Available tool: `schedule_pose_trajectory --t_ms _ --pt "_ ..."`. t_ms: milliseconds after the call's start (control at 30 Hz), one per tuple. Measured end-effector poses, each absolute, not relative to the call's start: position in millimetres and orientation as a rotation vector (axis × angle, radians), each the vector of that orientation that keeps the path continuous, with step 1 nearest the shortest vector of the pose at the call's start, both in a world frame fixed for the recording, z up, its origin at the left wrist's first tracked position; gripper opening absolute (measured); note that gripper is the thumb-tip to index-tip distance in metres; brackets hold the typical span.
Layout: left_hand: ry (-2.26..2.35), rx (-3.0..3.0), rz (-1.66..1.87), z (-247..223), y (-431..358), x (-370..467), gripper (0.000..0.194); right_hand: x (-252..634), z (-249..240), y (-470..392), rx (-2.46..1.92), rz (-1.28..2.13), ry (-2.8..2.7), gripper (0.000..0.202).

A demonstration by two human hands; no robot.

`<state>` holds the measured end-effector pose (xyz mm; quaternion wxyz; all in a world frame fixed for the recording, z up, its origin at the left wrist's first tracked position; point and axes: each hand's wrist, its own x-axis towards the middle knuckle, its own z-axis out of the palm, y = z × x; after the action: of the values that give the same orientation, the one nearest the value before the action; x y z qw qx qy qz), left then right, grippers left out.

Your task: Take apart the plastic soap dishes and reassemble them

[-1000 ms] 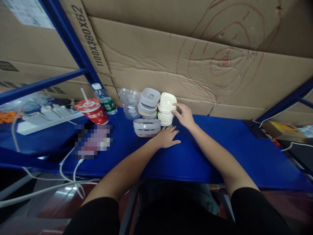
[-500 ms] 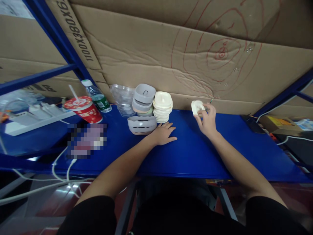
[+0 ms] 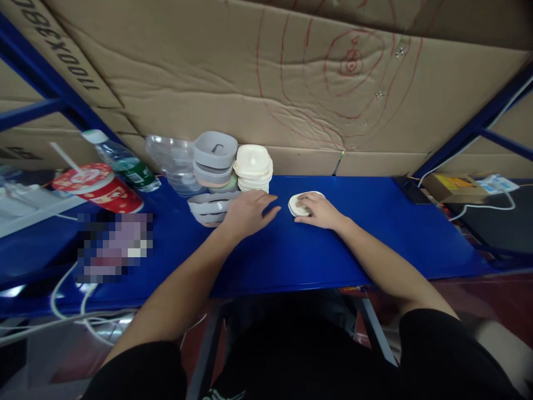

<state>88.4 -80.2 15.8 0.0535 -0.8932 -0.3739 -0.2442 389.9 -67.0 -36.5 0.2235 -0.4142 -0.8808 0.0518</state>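
Note:
On the blue table, my right hand (image 3: 318, 211) has its fingers over a cream lid-like piece (image 3: 297, 205), gripping it near the table's middle. My left hand (image 3: 249, 214) is raised a little in front of a stack of cream pieces (image 3: 253, 164), fingers apart and nothing visible in it. Left of that stack stand grey containers (image 3: 215, 153), and clear plastic containers (image 3: 172, 164) are beside them. A grey slotted piece (image 3: 206, 208) lies in front, partly covered by my left hand.
A red cup with a straw (image 3: 106, 189) and a water bottle (image 3: 127, 166) stand at the left, near white cables (image 3: 56, 294). Cardboard (image 3: 187, 72) walls off the back. An open box (image 3: 456, 189) sits at the right.
My right hand has brought the cream piece down and left onto the table. My left hand has lifted slightly. The whole view has shifted.

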Motion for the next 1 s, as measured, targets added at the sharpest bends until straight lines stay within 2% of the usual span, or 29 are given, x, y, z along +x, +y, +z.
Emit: schedule_pose_trajectory --t_ms 133,267,433,533,733,867,1000 --pt "-1.155 -2.55 -0.947 22.2 -74.1 77.1 0.036 396.3 -34.5 -65.6 -1.174 0.178 -2.392 0.064" --pt "-1.292 -2.363 -0.999 25.4 -67.3 67.6 0.032 402.5 -40.5 -58.3 -1.121 0.184 -2.369 0.067" --pt "-1.55 -2.176 -0.975 37.9 -65.3 52.1 0.042 407.6 -50.7 -50.8 -1.082 0.151 -2.374 0.068" --pt "-1.759 -2.153 -0.82 49.6 -69.0 45.9 0.045 408.7 -51.9 -50.0 -1.093 0.14 -2.391 0.069" --pt "-2.107 -2.182 -0.283 63.8 -78.5 49.8 0.047 410.0 -50.2 -50.4 -1.109 0.133 -2.436 0.069" --pt "-2.05 -2.215 -0.245 63.4 -79.9 51.9 0.051 409.6 -50.0 -50.5 -1.109 0.126 -2.436 0.071" --pt "-1.99 -2.262 -0.258 61.1 -78.8 52.1 0.042 408.9 -49.4 -51.2 -1.113 0.143 -2.43 0.066"
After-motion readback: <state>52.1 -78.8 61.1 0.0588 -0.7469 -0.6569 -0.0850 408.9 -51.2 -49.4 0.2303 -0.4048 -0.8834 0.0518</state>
